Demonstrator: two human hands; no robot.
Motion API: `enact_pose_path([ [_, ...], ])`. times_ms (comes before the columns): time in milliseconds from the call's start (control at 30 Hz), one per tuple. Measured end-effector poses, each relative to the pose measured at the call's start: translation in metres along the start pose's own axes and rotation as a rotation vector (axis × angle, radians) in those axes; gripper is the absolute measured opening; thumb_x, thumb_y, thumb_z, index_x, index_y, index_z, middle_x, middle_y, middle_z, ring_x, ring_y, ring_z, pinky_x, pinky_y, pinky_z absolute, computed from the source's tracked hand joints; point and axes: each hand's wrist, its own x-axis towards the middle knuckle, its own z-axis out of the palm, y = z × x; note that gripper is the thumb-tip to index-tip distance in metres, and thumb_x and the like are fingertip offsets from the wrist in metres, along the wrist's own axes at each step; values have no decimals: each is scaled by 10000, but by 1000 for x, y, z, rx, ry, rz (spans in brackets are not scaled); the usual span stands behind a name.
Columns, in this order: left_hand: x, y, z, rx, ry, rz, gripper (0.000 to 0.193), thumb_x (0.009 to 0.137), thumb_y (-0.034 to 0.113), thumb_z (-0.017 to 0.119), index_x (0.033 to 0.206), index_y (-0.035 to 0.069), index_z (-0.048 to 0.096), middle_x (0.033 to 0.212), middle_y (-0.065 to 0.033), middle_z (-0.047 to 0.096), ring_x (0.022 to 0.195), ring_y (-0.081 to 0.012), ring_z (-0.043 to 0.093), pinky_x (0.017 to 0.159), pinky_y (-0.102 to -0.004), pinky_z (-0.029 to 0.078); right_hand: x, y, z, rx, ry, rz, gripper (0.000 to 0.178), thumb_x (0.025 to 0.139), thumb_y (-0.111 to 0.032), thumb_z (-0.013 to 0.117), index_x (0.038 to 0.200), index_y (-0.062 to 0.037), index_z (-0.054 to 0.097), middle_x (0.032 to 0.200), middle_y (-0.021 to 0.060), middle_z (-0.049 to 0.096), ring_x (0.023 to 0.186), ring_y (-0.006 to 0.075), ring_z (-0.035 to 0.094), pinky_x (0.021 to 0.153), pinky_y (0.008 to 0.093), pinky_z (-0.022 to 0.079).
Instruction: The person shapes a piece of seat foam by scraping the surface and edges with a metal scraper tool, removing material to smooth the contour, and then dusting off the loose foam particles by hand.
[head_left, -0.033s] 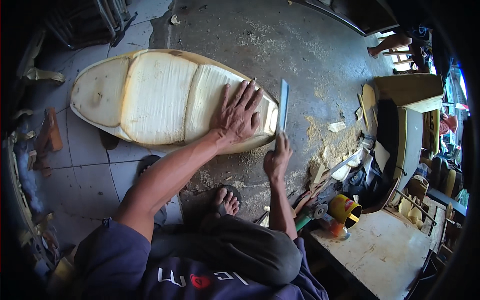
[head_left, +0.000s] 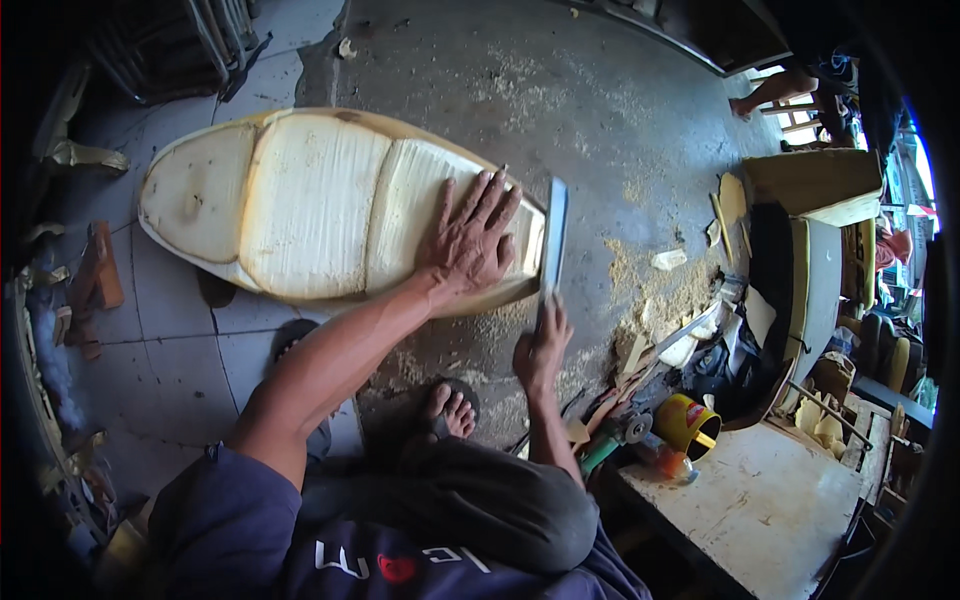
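A long cream foam block (head_left: pixel 318 205), shaped like a motorcycle seat, lies across the floor, with ridges dividing its pale top. My left hand (head_left: pixel 468 240) rests flat on its right part, fingers stretched out and thumb apart. Beyond the foam's narrow right end, my right hand (head_left: pixel 543 345) is closed around the near end of a long, flat, straight-bladed knife (head_left: pixel 554 235). The blade points away from me and stands against or just beside that end; I cannot tell whether it touches. Its grip is hidden in my fingers.
Foam crumbs and scraps (head_left: pixel 668 260) litter the grey floor at right. A white-topped low table (head_left: pixel 745 490) carries a yellow can (head_left: pixel 685 420), with an angle grinder (head_left: pixel 615 440) beside it. A brown wood piece (head_left: pixel 103 265) lies left. Another person's leg (head_left: pixel 775 92) shows far right.
My right hand and the knife have moved a little toward me and to the left. The foam's right end has shifted slightly left; my left hand stays flat on it.
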Motion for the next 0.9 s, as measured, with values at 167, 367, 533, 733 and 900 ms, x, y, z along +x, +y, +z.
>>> enact_pose_path([
  [167,13,4,1,11,-18,8,712,922,306,512,1585,95,357,1670,-156,269,1554,-335,222,1252,-607,86,-39,6,-6,-30,33,92,778,662,113,432,1422,-12,543,1505,237,473,1305,424,461,1105,502,343],
  [367,-5,4,4,25,-25,4,708,931,297,502,1591,96,345,1673,-155,264,1555,-331,221,1255,-600,71,35,-22,0,50,-65,132,792,686,150,426,1437,-64,552,1508,222,481,1337,426,454,1082,497,380],
  [533,10,17,5,20,-22,27,717,926,301,505,1592,90,343,1671,-159,268,1553,-330,228,1254,-603,70,41,8,-7,-16,18,202,729,744,132,462,1432,-97,546,1496,217,491,1263,442,495,1078,521,385],
  [733,4,8,6,41,-18,13,703,924,321,489,1571,72,375,1672,-157,266,1556,-325,219,1253,-614,64,37,-32,-9,6,-1,113,663,798,92,536,1418,-142,561,1530,178,483,1219,480,501,1048,565,440],
  [900,7,11,6,34,-27,18,709,926,323,480,1576,64,364,1673,-157,265,1556,-322,218,1256,-604,71,55,-9,0,-11,66,98,605,769,109,535,1345,-69,590,1454,224,547,1188,455,553,1027,528,415],
])
